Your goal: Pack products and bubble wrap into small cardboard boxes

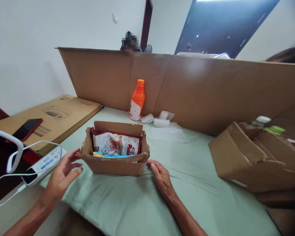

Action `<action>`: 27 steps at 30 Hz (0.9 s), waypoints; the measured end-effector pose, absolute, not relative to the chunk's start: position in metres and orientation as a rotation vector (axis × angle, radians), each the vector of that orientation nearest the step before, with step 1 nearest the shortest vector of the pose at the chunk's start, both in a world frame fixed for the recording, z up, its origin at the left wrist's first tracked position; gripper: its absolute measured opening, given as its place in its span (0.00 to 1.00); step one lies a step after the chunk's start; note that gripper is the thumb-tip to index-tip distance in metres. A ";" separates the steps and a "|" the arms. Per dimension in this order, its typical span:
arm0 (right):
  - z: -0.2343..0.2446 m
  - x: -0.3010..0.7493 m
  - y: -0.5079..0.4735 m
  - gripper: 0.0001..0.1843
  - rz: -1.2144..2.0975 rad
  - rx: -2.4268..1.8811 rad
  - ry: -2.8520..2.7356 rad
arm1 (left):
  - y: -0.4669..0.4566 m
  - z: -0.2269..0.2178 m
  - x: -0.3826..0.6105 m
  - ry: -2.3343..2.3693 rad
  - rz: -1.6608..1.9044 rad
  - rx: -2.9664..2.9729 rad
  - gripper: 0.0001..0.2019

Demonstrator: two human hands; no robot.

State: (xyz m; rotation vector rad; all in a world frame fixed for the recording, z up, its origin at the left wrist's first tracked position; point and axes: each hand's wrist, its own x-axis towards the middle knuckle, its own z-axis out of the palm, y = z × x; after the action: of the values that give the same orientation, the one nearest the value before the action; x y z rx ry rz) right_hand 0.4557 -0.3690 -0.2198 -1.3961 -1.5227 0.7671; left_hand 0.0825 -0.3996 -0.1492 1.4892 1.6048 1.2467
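A small open cardboard box (115,166) stands on the green cloth in front of me. Inside it are a white and dark red printed packet (114,144) and a blue and yellow packet (116,156), mostly hidden by the front wall. My left hand (64,172) is at the box's left side, fingers apart and holding nothing, its fingertips close to the left front corner. At the right front corner rests my right hand (161,175), its fingers stretched out toward the box's lower side; whether they touch it I cannot tell. Nothing shows in its grasp.
Behind the box stand an orange bottle (137,100), white rolls (161,122) and clear plastic (170,132), before a tall cardboard panel (191,91). A larger filled carton (238,164) is at right. Left lie a flat carton (64,111), phone (27,129) and cabled white device (45,164).
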 end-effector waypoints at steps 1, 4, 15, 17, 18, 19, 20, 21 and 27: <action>-0.220 0.456 -0.370 0.25 0.750 -1.391 -1.567 | -0.397 -0.157 0.087 1.532 1.208 1.410 0.30; -0.222 0.455 -0.374 0.24 0.708 -1.355 -1.725 | -0.394 -0.173 0.105 1.395 1.129 1.300 0.29; -0.223 0.453 -0.381 0.22 0.716 -1.343 -1.680 | -0.384 -0.185 0.152 1.283 1.253 1.278 0.30; -0.223 0.455 -0.380 0.22 0.700 -1.355 -1.589 | -0.374 -0.185 0.163 1.266 1.248 1.302 0.31; -0.224 0.457 -0.380 0.23 0.681 -1.364 -1.547 | -0.367 -0.185 0.169 1.254 1.245 1.314 0.31; -0.224 0.459 -0.379 0.23 0.659 -1.377 -1.507 | -0.361 -0.186 0.175 1.239 1.242 1.328 0.31; -0.225 0.461 -0.378 0.23 0.640 -1.394 -1.468 | -0.354 -0.187 0.182 1.222 1.246 1.344 0.31; -0.226 0.463 -0.377 0.24 0.626 -1.411 -1.434 | -0.346 -0.188 0.188 1.207 1.257 1.361 0.31; -0.236 0.472 -0.370 0.26 0.609 -1.438 -1.318 | -0.313 -0.214 0.217 1.223 1.354 1.405 0.30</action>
State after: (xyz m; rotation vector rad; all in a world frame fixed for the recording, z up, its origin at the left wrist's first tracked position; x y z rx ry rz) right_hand 0.4716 -0.3705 -0.2363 -1.4380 -1.3184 0.6086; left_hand 0.2171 -0.3133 -0.2143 1.4052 1.2228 1.3544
